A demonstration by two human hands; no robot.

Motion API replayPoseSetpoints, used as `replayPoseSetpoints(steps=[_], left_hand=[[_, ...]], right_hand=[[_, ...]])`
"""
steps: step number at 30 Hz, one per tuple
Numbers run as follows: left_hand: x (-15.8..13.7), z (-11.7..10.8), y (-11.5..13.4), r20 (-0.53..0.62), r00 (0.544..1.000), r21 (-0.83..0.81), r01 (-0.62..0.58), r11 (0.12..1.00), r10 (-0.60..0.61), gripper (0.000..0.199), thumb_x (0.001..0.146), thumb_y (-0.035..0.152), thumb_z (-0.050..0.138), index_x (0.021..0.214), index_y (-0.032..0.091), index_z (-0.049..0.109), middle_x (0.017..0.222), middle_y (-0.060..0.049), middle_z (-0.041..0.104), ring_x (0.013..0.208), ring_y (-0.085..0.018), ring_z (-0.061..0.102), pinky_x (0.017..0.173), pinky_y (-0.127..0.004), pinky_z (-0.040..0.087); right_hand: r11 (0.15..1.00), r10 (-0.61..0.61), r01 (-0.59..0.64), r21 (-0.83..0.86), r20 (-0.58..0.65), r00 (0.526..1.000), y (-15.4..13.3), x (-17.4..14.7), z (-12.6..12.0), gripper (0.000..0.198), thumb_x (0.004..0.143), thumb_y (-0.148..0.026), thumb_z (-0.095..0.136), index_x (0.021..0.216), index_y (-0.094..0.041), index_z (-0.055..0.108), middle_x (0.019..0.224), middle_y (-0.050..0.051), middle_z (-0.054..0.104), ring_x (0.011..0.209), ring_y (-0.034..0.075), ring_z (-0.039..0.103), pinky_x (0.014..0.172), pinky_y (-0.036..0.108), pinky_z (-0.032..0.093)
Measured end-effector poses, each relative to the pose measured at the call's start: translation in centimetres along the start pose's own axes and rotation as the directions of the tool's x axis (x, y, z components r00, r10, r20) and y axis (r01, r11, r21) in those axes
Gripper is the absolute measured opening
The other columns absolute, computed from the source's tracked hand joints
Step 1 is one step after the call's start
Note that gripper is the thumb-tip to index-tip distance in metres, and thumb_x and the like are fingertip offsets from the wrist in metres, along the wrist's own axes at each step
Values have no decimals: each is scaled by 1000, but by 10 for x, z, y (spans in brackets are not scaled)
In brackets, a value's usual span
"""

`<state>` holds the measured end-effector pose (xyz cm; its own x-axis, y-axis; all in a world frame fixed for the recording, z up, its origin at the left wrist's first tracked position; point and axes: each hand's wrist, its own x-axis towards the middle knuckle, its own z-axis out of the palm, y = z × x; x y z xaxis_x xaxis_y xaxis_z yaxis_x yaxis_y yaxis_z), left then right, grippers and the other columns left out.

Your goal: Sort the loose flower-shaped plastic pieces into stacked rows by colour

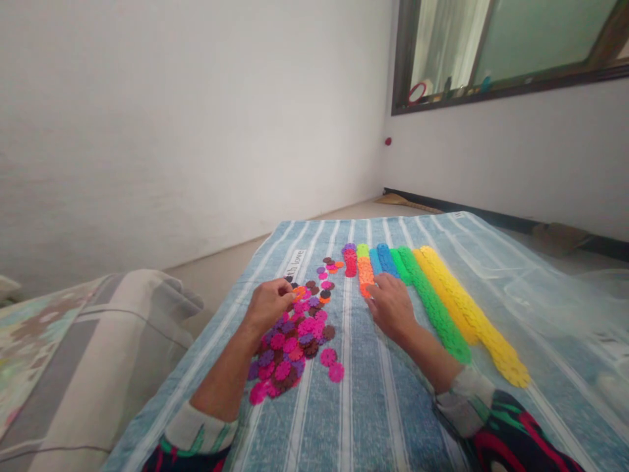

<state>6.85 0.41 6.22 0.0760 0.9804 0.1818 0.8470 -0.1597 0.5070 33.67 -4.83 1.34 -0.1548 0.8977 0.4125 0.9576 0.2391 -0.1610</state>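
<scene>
My left hand [268, 305] is closed, thumb and forefinger pinching an orange flower-shaped plastic disc [299, 292] over the upper edge of a loose pile. That pile [289, 344] mixes pink, purple, brown, black and orange discs. At the near end of a row of overlapping orange discs [364, 269], my right hand [392, 303] has its fingertips closed on an orange disc [365, 289]. Left of this row lies a short red row [350, 262]. To its right run blue [388, 261], green [435, 308] and yellow [472, 308] rows, the green and yellow ones longest.
A blue-and-white striped cloth [363, 406] covers the table. Transparent plastic containers [565, 301] stand at its right side. A bed or seat with a grey-and-white striped cover [122, 354] is at the left. White walls [196, 118] rise behind, with a window [535, 39] at upper right.
</scene>
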Motion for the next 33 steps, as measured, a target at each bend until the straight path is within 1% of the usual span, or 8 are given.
replayPoseSetpoints(steps=[2, 5, 9, 12, 20, 25, 29, 33], left_hand=[[2, 12, 9, 34, 998, -47, -44, 998, 45, 13, 69, 28, 54, 65, 18, 61, 59, 2, 61, 61, -14, 55, 59, -23, 40], [4, 28, 21, 67, 992, -80, -97, 992, 103, 12, 70, 25, 55, 63, 17, 61, 59, 3, 59, 61, -13, 54, 59, -23, 39], [9, 44, 33, 102, 982, -105, -147, 984, 157, 11, 71, 19, 54, 60, 17, 58, 57, 3, 58, 62, -13, 54, 59, -23, 38], [15, 53, 40, 119, 976, -111, -171, 979, 184, 11, 71, 17, 55, 60, 18, 58, 56, 3, 56, 61, -13, 52, 58, -23, 36], [32, 72, 61, 110, 966, -103, -222, 970, 233, 13, 72, 16, 54, 62, 17, 61, 56, 2, 54, 61, -13, 52, 58, -24, 36], [43, 85, 67, 111, 964, -105, -228, 968, 240, 13, 69, 13, 55, 59, 17, 62, 56, 2, 55, 61, -13, 53, 59, -24, 36], [50, 93, 70, 118, 963, -121, -230, 966, 244, 12, 71, 13, 58, 59, 16, 62, 54, 2, 56, 60, -13, 53, 57, -24, 36], [56, 100, 72, 114, 962, -165, -230, 959, 250, 11, 69, 14, 60, 60, 15, 64, 54, 2, 57, 60, -12, 54, 55, -22, 37]], right_hand=[[996, 68, -63, -57, 79, 995, 3, 16, 3, 13, 88, -25, 62, 97, -17, 67, 109, 14, 61, 112, 30, 47, 89, 40, 36], [992, 105, -96, -78, 116, 988, 6, 29, 12, 17, 86, -28, 66, 98, -16, 68, 109, 15, 61, 111, 31, 47, 86, 40, 35], [990, 124, -111, -86, 155, 980, 10, 32, 22, 16, 85, -29, 67, 95, -17, 69, 109, 15, 62, 110, 30, 47, 84, 38, 34], [990, 124, -112, -80, 172, 977, 12, 33, 24, 15, 85, -28, 66, 96, -18, 69, 109, 14, 62, 111, 29, 48, 85, 37, 34], [988, 149, -141, -57, 201, 968, 15, 40, 24, 16, 84, -20, 62, 98, -19, 70, 109, 11, 62, 106, 25, 51, 82, 34, 33], [986, 163, -156, -51, 201, 966, 19, 44, 26, 16, 82, -18, 60, 96, -18, 69, 107, 11, 63, 101, 24, 52, 78, 33, 32], [990, 138, -132, -48, 178, 974, 21, 46, 28, 15, 82, -18, 58, 94, -16, 69, 108, 12, 63, 105, 26, 50, 81, 34, 32], [994, 106, -101, -40, 152, 983, 24, 44, 31, 16, 83, -17, 57, 94, -16, 67, 106, 12, 63, 105, 25, 49, 84, 34, 31]])
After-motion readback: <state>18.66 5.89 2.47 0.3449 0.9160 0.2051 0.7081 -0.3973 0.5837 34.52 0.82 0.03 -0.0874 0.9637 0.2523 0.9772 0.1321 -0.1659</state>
